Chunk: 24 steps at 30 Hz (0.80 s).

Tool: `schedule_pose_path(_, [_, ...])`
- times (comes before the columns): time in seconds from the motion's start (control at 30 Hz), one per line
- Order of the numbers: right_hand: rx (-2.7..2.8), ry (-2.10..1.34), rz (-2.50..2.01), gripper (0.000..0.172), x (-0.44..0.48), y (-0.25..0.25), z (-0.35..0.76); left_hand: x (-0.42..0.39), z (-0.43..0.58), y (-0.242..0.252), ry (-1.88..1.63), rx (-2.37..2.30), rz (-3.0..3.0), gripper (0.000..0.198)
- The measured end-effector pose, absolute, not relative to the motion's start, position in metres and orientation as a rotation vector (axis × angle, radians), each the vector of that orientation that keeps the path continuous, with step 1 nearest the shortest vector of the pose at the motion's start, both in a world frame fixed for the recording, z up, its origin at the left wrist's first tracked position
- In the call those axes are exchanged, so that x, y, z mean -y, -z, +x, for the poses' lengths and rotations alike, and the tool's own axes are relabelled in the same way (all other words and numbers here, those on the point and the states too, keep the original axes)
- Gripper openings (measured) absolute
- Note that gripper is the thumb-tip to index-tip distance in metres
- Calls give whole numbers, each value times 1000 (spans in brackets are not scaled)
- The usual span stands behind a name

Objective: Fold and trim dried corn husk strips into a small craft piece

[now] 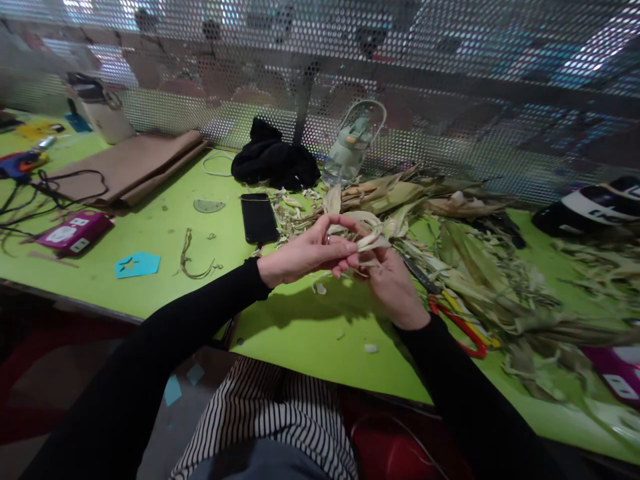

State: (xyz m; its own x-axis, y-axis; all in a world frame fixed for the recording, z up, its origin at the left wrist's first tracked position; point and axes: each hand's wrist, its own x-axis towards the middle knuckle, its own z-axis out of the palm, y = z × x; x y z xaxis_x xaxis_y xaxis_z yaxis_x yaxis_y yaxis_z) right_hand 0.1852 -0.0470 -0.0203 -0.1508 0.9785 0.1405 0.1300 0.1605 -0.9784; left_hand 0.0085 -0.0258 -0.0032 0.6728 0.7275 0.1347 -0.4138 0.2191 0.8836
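1. The person's left hand (305,255) reached in from the left over the table, pinching pale husk strips (373,240) between thumb and fingers, and a ring showed on one finger
2. The right hand (395,287) was curled about the same strips from the other side; some of its fingers were hidden, so exactly how its fingertips met could not be told
3. The strips were held up between the two hands, above the near part of the green table (310,347), with pale ends sticking out past the fingers
4. Beyond the hands and to their right lay a heap of dry husks (470,260), some broad and leaf-like, others shredded thin
5. Just beside the right wrist, scissors with red handles (463,333) lay on the table, close to a yellow-handled tool (463,310)
6. Past the left hand lay a dark phone (259,218), with a black cloth (275,160) bunched behind it and a pale green bottle (349,150) standing upright near the cloth
7. Farther left were a small protractor (209,206), a blue card with a star-shaped cut-out (138,265), a purple power block (76,233) and folded brown paper (133,167)
8. A perforated screen (190,87) rose along the table's far edge
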Motion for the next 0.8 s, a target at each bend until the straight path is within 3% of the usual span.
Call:
schedule_pose_path(0.17, [1345,-1289,-1110,33,52,15,187,23,7,5,-749,-358,1108,42])
schedule_pose_path(0.47, [1199,-1405,-1040,35,52,12,186,27,5,3,-614,-379,1087,44])
schedule_pose_path(0.63, [1162,-1362,-1116,34,49,13,181,27,9,1,-827,-392,1024,33])
schedule_pose_path(0.8, [1372,-1047,-1113,18,48,22,184,24,13,2,-967,-518,996,15])
